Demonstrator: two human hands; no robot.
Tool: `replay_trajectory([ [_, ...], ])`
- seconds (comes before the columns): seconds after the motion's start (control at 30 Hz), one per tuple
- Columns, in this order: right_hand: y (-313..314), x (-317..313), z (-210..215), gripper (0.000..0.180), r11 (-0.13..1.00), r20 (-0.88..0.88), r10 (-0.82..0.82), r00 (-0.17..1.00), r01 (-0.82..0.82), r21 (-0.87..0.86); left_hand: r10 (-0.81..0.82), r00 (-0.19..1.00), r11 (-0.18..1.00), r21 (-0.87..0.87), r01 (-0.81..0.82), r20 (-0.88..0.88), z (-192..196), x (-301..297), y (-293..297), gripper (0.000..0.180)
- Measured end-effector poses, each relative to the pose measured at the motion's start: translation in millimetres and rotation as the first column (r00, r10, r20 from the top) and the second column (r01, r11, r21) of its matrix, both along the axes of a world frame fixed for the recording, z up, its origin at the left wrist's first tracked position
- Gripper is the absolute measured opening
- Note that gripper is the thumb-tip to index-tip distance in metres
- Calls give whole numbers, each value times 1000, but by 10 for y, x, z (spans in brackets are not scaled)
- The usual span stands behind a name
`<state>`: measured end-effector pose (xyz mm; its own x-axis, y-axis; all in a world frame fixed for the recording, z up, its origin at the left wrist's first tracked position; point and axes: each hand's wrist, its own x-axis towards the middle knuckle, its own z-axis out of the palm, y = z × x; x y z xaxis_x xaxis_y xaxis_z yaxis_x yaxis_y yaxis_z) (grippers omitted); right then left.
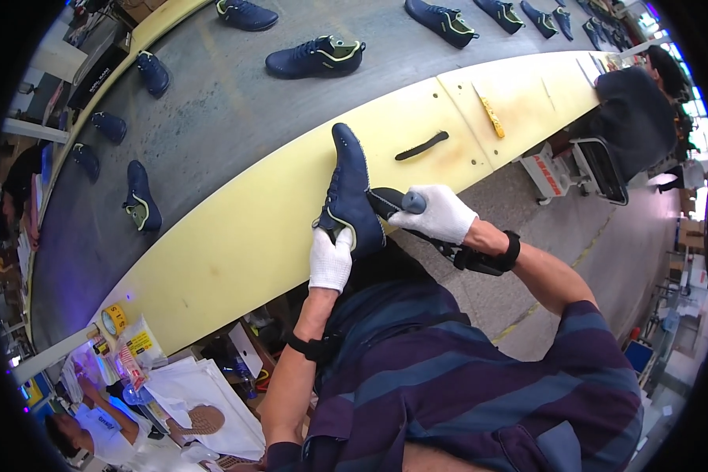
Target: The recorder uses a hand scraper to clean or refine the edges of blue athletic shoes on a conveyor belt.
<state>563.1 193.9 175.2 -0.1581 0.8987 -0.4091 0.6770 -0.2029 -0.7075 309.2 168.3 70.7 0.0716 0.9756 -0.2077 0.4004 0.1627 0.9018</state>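
My left hand (pixel 331 261), in a white knit glove, is closed on the heel and collar of a navy sneaker (pixel 348 193). The sneaker is held toe away from me over the edge of the yellow worktop. My right hand (pixel 442 214), also gloved, is closed round a dark tool with a rounded grey end (pixel 414 202). The tool's black flat part (pixel 385 201) lies against or very close to the right side of the sneaker near the heel; contact cannot be made out. The palm hides the rest of the tool.
The yellow worktop (pixel 212 267) curves before me, bearing a black strip (pixel 422 146) and a yellow cutter (pixel 492 116). Beyond it, a grey conveyor belt (pixel 220 118) carries several navy sneakers (pixel 315 58). Tape (pixel 113 318) lies at the left end. Other people sit left and right.
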Motion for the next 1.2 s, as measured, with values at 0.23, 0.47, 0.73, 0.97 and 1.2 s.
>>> replay_trajectory([
  [0.23, -136, 50, 115, 42, 998, -13, -43, 999, 43, 55, -104, 992, 994, -30, 102, -68, 138, 145, -4, 44],
  [0.47, -92, 44, 141, 41, 986, -10, -129, 992, 129, 104, -246, 945, 966, -140, 219, -218, 409, 358, -17, 42],
  [0.73, -148, 182, 17, 40, 976, -57, -173, 983, 179, 123, -245, 923, 969, -44, 243, -298, 373, 437, -27, 48],
  [0.97, 81, 29, 217, 41, 987, -54, -133, 990, 137, 78, -265, 928, 959, -174, 225, -261, 444, 433, 13, 43],
  [1.2, -135, 200, 28, 39, 984, -41, -174, 984, 175, 22, -274, 927, 961, -118, 251, -257, 369, 421, 10, 47],
])
